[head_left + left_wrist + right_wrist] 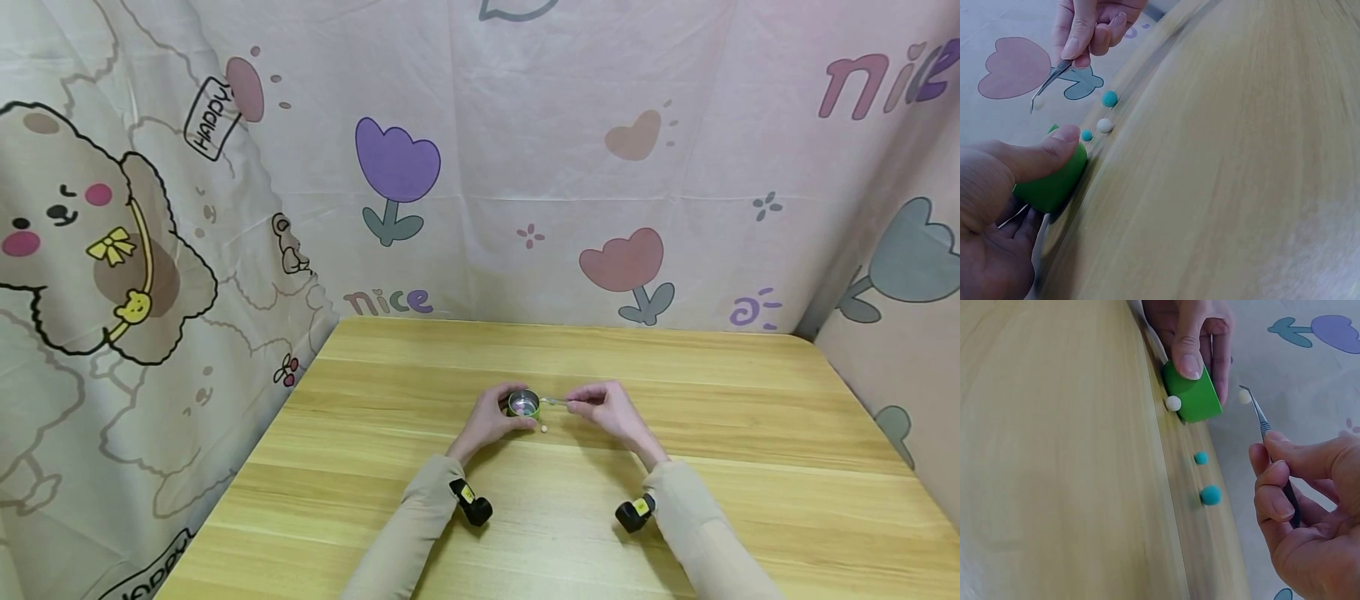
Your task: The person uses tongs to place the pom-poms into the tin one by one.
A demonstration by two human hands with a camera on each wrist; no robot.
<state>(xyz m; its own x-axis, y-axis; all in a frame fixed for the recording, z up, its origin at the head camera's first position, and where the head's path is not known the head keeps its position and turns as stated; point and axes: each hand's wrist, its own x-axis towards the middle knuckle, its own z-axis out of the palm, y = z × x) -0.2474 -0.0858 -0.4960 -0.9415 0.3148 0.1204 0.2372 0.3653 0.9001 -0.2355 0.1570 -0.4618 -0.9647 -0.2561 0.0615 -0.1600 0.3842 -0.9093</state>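
Filling the background, the printed cloth (480, 100) rises behind the pale wooden worktop (750, 425) in front of you. Your two hands meet near its middle. Your left hand (489, 418) curls round the green tin (1199, 399), thumb on the near side, fingers on the far side; your right hand (613, 412) pinches the tweezers (1264, 426). The tin's mouth faces up, with small pink and bluish contents (521, 408) inside. It looks light and rigid, perhaps a little slick on the outside, so keep your hold low on the wall and clear of the rim.

The tweezers look stiff and springy, with fine, bent tips. Hold them at the ridged part, as your thumb does, and squeeze gently.

On the worktop, the larger teal ball (1210, 495) lies apart from the tin, toward your right. The white ball (1173, 404) sits just beside the tin. At the tweezers' tips, near the tin, is the pale ball (1245, 397), seemingly gripped. The small teal ball (1201, 458) lies between tin and larger teal ball. All four probably weigh little and roll easily; nip each across its middle.
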